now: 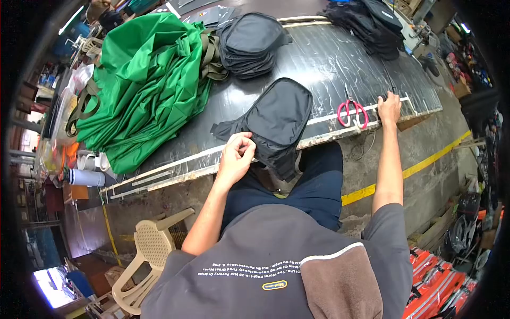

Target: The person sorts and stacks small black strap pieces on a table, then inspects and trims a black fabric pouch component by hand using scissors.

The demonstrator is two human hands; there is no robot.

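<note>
A black zippered pouch bag (pixel 280 114) lies at the table's front edge, its lower strap part hanging over toward my lap. My left hand (pixel 237 157) is closed in a pinch at the bag's lower left edge, its fingertips against the fabric. Far to the right, my right hand (pixel 389 109) rests on the table near the corner. Its fingers are curled, with something small and dark at the tips that I cannot make out. Scissors with pink-red handles (pixel 353 114) lie between the bag and my right hand.
A big heap of green fabric (pixel 146 85) covers the table's left side. Behind the bag is a stack of black bags (pixel 249 45); more black bags (pixel 372 24) lie at the far right. A plastic chair (pixel 151 250) stands at lower left. A white cylinder (pixel 86 177) is by the table's left end.
</note>
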